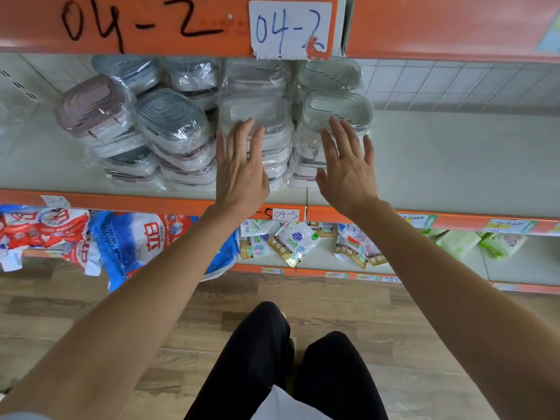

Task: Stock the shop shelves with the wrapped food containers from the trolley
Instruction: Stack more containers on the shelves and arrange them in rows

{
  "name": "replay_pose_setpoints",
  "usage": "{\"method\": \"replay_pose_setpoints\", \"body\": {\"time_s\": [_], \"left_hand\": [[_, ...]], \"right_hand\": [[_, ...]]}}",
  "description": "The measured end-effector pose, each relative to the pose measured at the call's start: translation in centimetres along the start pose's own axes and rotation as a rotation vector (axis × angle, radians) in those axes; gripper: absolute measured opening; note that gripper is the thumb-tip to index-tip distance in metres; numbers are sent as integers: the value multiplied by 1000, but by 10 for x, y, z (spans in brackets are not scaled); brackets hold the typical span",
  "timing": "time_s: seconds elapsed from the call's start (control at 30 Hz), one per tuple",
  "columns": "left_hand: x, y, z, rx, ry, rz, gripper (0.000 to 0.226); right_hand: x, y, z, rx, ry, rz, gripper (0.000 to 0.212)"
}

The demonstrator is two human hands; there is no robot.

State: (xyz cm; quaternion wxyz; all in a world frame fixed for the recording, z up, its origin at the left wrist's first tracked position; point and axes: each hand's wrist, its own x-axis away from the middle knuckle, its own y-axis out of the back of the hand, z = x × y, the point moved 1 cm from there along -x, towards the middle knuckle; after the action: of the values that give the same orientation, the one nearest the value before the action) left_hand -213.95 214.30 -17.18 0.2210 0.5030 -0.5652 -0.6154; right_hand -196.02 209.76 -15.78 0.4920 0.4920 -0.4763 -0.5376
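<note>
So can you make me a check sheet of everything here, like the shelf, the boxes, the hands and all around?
Surface: pale shelf with orange front edge, bare on its right part.
Job's things: wrapped containers stacked in leaning piles on the shelf's left and middle.
Clutter: nothing seen.
Hands: left hand and right hand flat, fingers straight, against the front stacks.
Cables: nothing seen.
Surroundings: paper label 04-2 above; packets on the lower shelf; wooden floor.

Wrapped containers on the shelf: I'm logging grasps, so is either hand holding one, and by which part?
Neither. The left hand and right hand are open, fingers straight, laid against the fronts of two stacks of wrapped containers.
</note>
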Motion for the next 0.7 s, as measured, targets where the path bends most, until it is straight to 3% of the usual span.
{"method": "replay_pose_setpoints", "body": {"time_s": [0.3,0.43,0.57,0.7], "left_hand": [[15,21,-14,-6,-62,92,64],[28,30,-27,-45,-65,210,47],[39,47,-51,-57,-74,379,35],[47,69,-87,-107,-69,392,31]], "right_hand": [[23,15,6,-105,6,42,62],[44,18,3,-141,38,104,57],[69,32,-9,-71,101,224,50],[91,58,-32,-11,176,259,43]]}}
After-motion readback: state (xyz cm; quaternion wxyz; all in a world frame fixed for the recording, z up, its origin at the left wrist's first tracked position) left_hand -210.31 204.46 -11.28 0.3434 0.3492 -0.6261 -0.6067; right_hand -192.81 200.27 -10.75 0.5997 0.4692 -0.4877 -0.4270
